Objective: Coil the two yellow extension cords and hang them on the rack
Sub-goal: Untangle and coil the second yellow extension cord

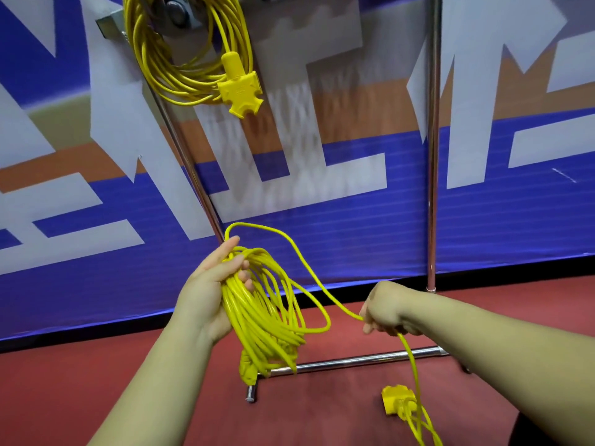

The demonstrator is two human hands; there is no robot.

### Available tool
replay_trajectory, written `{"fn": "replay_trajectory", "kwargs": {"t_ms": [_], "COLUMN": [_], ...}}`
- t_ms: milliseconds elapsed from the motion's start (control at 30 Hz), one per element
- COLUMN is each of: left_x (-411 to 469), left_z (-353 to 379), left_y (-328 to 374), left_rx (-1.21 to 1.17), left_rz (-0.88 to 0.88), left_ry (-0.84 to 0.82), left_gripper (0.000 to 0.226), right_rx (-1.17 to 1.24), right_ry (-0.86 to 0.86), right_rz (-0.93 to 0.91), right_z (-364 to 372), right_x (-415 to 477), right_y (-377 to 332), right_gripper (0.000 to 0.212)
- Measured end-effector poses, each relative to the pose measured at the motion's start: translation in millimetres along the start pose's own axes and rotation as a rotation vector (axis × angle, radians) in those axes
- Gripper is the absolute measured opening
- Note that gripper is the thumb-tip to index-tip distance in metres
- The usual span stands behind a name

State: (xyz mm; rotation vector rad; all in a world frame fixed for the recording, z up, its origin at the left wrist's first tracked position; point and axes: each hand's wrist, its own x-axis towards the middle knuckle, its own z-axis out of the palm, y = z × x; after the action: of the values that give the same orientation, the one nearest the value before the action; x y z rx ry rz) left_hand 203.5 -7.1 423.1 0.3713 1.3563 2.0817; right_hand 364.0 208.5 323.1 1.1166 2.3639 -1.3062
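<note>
One coiled yellow extension cord hangs on the rack at the top left, its three-way socket dangling below the loops. My left hand grips the top of a second yellow coil whose loops hang down in front of the rack's base. A single strand runs from that coil in an arc to my right hand, which holds it in a fist. Below that fist the strand drops to the cord's yellow socket block lying on the floor.
The rack is chrome: two uprights and a low base bar on a red floor. Behind it stands a blue, white and orange banner wall. A metal bracket sits at the top left.
</note>
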Motion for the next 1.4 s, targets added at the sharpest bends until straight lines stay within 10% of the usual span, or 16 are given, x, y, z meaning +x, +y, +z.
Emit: {"fn": "replay_trajectory", "kwargs": {"t_ms": [267,600,867,1133,1400], "left_x": [5,-2,-14,-21,-25], "left_z": [-2,8,36,48,62], "left_y": [1,-31,-53,-55,-50], "left_rx": [-0.138,0.195,0.271,0.476,0.866], "left_rz": [0.193,0.169,0.013,-0.04,0.181], "left_ry": [0.003,0.031,-0.18,-0.482,-0.449], "left_gripper": [0.041,0.024,0.031,0.089,0.078], "right_rx": [-0.402,-0.334,-0.027,-0.026,0.116], "right_ry": [-0.26,0.074,0.295,0.465,0.244], "right_rz": [-0.314,-0.992,-1.102,-1.078,-0.921], "right_z": [6,-13,-18,-35,-47], "right_x": [-42,-80,-82,-84,-81], "right_y": [-14,-33,-32,-25,-22], "right_gripper": [0.022,0.035,0.023,0.028,0.034]}}
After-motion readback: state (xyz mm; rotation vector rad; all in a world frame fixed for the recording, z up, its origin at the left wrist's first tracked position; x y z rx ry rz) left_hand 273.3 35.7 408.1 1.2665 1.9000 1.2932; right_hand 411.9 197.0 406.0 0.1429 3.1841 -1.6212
